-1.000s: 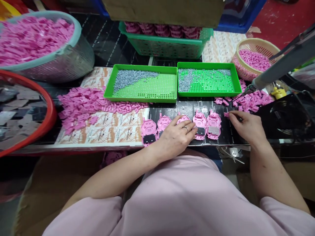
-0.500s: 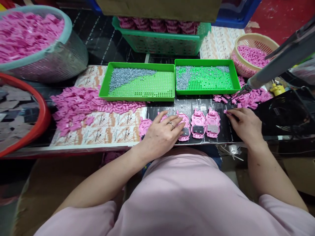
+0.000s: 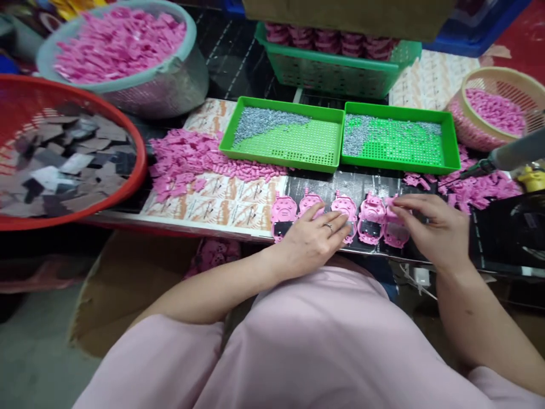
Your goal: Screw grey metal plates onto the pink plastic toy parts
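Five pink plastic housings [image 3: 372, 213] lie in a row along the tabletop's [image 3: 323, 184] near edge, close to your body. Hollow sides face up, which leaves the insides open to your fingers. Dark or grey flat plates [image 3: 371, 228] show in the lower part of several; your fingers cover part of the row.

Left hand [image 3: 313, 241]: unclenched, fingers spread over the second and third housings from your left, gripping nothing visible. Likely steadies them; how hard it presses, can't tell.

Right hand [image 3: 443, 227]: thumb and fingertips drawn together at the upper end of the rightmost housing. A fingertip hold suits small parts, but whether a loose piece sits between them, can't tell. Wrist stays off to the side, so most of that housing shows.

Just beyond the row, two shallow green plastic trays [image 3: 281, 161] stand end to end, holding small silvery metal pieces [image 3: 264, 122]; low walls probably keep these from scattering yet allow easy picking. Loose pink plastic pieces [image 3: 481, 187] lie heaped near your right hand, seemingly for short reach. Grey cylindrical tool [image 3: 517, 152] angles in above them, tip toward the row.

Farther left: red plastic basket [image 3: 141, 153] of flat plates, pale blue plastic basket [image 3: 166, 85] heaped with pink parts.
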Tool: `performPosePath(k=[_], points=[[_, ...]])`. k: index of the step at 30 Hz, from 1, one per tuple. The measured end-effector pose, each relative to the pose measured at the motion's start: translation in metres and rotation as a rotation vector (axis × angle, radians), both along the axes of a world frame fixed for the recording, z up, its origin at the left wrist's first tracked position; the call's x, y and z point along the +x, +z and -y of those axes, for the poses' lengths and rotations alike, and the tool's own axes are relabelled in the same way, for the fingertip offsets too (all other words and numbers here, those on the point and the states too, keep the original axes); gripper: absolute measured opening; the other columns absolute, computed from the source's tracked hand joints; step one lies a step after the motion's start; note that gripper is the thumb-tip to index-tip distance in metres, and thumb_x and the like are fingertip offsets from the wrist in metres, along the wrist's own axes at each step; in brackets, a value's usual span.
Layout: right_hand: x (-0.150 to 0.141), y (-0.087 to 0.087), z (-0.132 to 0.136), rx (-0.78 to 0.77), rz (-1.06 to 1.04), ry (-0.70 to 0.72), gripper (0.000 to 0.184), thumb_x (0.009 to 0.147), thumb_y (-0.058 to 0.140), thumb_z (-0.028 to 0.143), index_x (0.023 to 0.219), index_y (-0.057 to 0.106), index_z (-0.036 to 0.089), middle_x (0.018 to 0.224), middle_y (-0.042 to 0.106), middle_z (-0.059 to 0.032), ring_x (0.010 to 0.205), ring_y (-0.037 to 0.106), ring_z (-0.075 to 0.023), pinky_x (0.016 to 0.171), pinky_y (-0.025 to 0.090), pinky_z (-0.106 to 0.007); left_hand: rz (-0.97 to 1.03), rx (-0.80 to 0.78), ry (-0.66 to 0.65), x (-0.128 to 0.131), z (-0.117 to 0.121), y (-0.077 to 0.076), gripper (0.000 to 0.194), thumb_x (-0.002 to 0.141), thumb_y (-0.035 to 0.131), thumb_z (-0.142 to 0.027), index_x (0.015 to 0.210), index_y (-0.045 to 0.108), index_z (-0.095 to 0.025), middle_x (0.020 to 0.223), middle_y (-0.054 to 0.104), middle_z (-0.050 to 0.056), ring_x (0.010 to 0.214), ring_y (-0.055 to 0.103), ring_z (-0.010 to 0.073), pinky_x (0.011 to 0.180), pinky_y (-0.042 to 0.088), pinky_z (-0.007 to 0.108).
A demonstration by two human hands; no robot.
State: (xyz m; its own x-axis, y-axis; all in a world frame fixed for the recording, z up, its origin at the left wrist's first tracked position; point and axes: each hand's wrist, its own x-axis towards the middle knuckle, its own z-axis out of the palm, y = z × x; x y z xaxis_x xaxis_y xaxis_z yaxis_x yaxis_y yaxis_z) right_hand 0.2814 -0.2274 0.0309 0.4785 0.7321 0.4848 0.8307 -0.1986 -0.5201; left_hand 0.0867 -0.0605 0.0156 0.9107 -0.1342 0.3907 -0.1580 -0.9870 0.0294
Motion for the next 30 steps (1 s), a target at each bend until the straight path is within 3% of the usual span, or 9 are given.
performPosePath(k=[3,7,11,14,20,23,26,28,30], points=[[-0.014,0.001,-0.032,-0.088,0.169,0.191,0.009,0.088,0.065,0.023,0.092,0.071,0.020,0.092,0.072,-0.0030,0.083,0.066,-0.0175,0.077,0.053,-0.032,-0.016,0.047,0.005,0.002,0.003,-0.005,0.028,0.097,0.048,-0.021,0.120,0.061,-0.011,0.126,0.064,0.012,0.116,0.060,0.0205,0.103,0.043,0.044],[-0.017,-0.012,-0.061,-0.142,0.307,0.264,0.011,0.089,0.062,0.022,0.089,0.072,0.018,0.088,0.072,-0.0033,0.079,0.062,-0.0175,0.074,0.051,-0.031,-0.025,0.078,-0.008,0.004,0.002,-0.008,0.027,0.097,0.047,-0.020,0.117,0.062,-0.011,0.122,0.066,0.011,0.113,0.061,0.0207,0.103,0.044,0.045],[-0.015,-0.022,-0.069,-0.235,0.399,0.284,0.015,0.091,0.058,0.021,0.090,0.073,0.017,0.089,0.071,-0.0031,0.079,0.059,-0.0179,0.072,0.045,-0.031,-0.018,0.080,-0.014,0.004,0.001,-0.009,0.028,0.097,0.045,-0.020,0.117,0.062,-0.010,0.117,0.068,0.011,0.111,0.062,0.0211,0.102,0.045,0.045],[-0.018,-0.017,-0.068,-0.333,0.505,0.291,0.016,0.092,0.057,0.021,0.090,0.072,0.019,0.092,0.070,-0.0021,0.081,0.055,-0.0192,0.070,0.037,-0.033,0.000,0.072,-0.019,0.005,0.001,-0.010,0.028,0.096,0.047,-0.020,0.117,0.063,-0.009,0.116,0.069,0.012,0.111,0.062,0.0217,0.101,0.046,0.044],[-0.038,-0.001,-0.068,-0.480,0.729,0.227,0.010,0.088,0.061,0.019,0.090,0.070,0.016,0.096,0.068,-0.0062,0.093,0.048,-0.0246,0.073,0.028,-0.037,0.018,0.072,-0.024,0.003,0.001,-0.014,0.029,0.096,0.050,-0.021,0.120,0.060,-0.008,0.118,0.067,0.013,0.116,0.060,0.0225,0.106,0.042,0.045],[-0.037,-0.003,-0.070,-0.468,0.644,0.223,0.015,0.091,0.057,0.022,0.088,0.071,0.018,0.094,0.068,-0.0051,0.091,0.049,-0.0234,0.073,0.029,-0.037,0.023,0.063,-0.016,0.004,0.001,-0.013,0.029,0.097,0.049,-0.023,0.118,0.061,-0.008,0.117,0.068,0.013,0.114,0.061,0.0224,0.104,0.042,0.045],[-0.019,-0.004,-0.064,-0.362,0.481,0.215,0.021,0.094,0.053,0.028,0.093,0.073,0.021,0.095,0.069,-0.0033,0.089,0.051,-0.0203,0.074,0.034,-0.035,-0.002,0.048,-0.022,0.006,0.000,-0.009,0.027,0.097,0.049,-0.024,0.116,0.062,-0.009,0.117,0.069,0.012,0.112,0.062,0.0222,0.103,0.043,0.046],[0.002,-0.001,-0.053,-0.313,0.409,0.106,0.023,0.095,0.051,0.028,0.098,0.073,0.020,0.099,0.069,-0.0043,0.090,0.053,-0.0192,0.075,0.039,-0.032,-0.034,0.039,-0.035,0.006,-0.001,-0.006,0.026,0.097,0.050,-0.023,0.115,0.063,-0.010,0.118,0.068,0.011,0.111,0.063,0.0219,0.103,0.042,0.047],[0.023,0.002,-0.040,-0.369,0.418,-0.093,0.023,0.094,0.051,0.027,0.097,0.073,0.018,0.098,0.070,-0.0061,0.090,0.054,-0.0205,0.073,0.040,-0.032,-0.049,0.031,-0.041,0.007,-0.002,-0.005,0.025,0.097,0.050,-0.023,0.113,0.063,-0.010,0.118,0.068,0.011,0.110,0.063,0.0218,0.103,0.042,0.047]])
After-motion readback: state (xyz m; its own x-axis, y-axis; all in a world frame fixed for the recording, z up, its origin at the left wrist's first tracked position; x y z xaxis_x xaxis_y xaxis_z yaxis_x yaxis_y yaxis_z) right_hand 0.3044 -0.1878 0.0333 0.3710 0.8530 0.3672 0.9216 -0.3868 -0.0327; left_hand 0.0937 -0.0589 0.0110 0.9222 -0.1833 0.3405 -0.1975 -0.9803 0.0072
